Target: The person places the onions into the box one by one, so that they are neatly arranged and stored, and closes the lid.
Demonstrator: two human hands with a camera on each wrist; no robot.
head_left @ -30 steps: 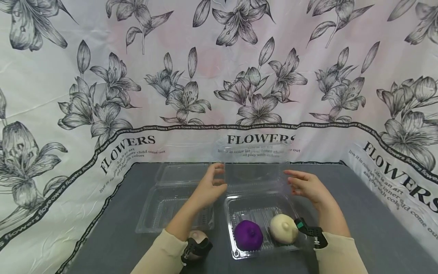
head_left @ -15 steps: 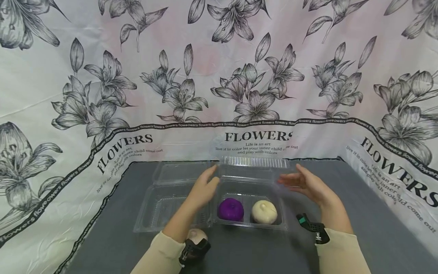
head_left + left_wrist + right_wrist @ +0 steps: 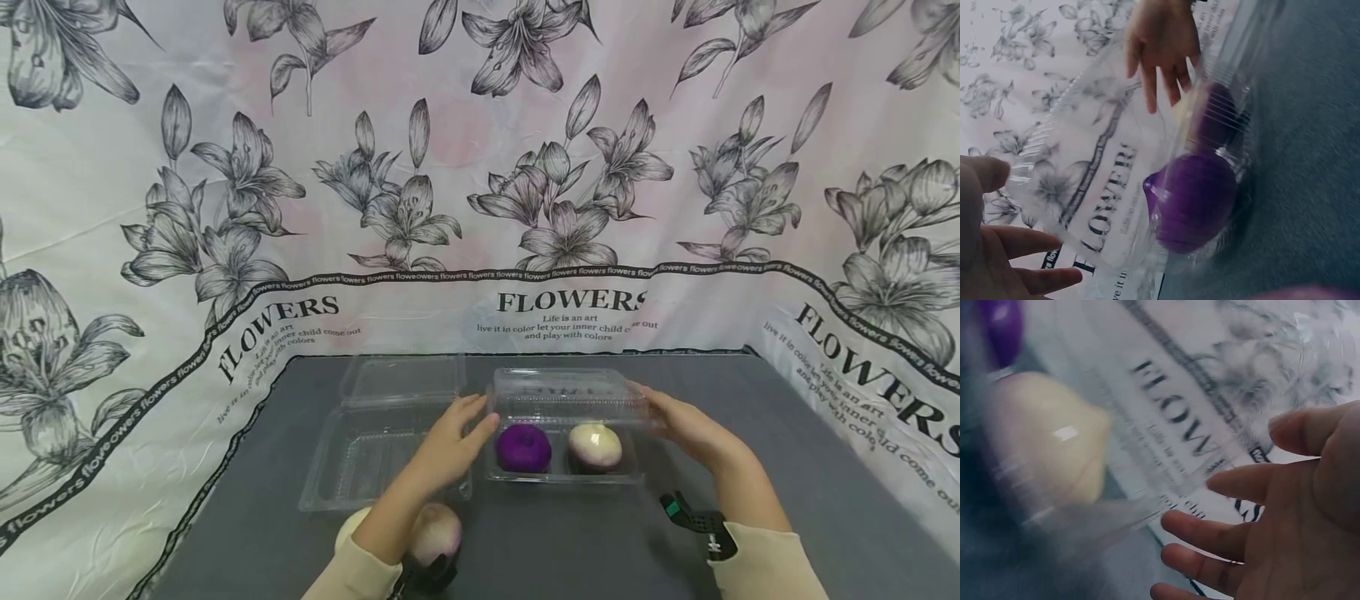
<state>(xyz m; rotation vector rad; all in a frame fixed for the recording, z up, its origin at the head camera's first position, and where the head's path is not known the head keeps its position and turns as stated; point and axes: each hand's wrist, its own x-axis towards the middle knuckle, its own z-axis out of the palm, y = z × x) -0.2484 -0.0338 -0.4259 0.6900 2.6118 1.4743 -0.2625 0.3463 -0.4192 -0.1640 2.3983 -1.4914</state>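
Observation:
A clear plastic clamshell box (image 3: 566, 479) holds a purple bulb-shaped thing (image 3: 523, 448) and a cream, purple-tinged one (image 3: 595, 447), each with a pointed top in the wrist views. Its hinged lid (image 3: 558, 383) leans partway over them. My left hand (image 3: 448, 442) is at the lid's left edge, thumb and fingers spread. At the lid's right edge is my right hand (image 3: 693, 429), its fingers extended along the side; the right wrist view shows the palm (image 3: 1297, 531) with nothing in it.
Left of it stands a second clear clamshell box (image 3: 367, 458), lid raised. Below my left forearm lie a pinkish-purple bulb-shaped thing (image 3: 437, 533) and a cream one (image 3: 351, 527), partly covered by the arm. A flower-print cloth (image 3: 420, 317) hangs behind the grey table (image 3: 570, 542).
The filled box has moved away from me and now sits farther back. Its lid has swung from upright to leaning over the contents. My right hand has come to the lid's edge.

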